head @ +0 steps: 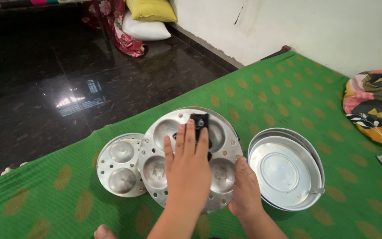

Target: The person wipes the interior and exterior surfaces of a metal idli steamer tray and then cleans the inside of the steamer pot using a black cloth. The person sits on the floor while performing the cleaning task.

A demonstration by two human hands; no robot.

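Note:
A round steel steamer plate [158, 170] with several shallow cups and small holes lies on a green cloth [288, 88]. My left hand [187, 170] lies flat across its middle, and the fingertips reach a black knob [200, 119] at the centre. My right hand [245, 190] grips the plate's right rim, thumb on top. A second rim shows just behind the plate at its far edge.
A smaller cupped steel plate [119, 163] is tucked under the big plate's left side. A round steel pan [286, 172] sits to the right. A patterned bundle [374, 104] lies far right, with pillows [149, 20] on the dark glossy floor [45, 88] beyond.

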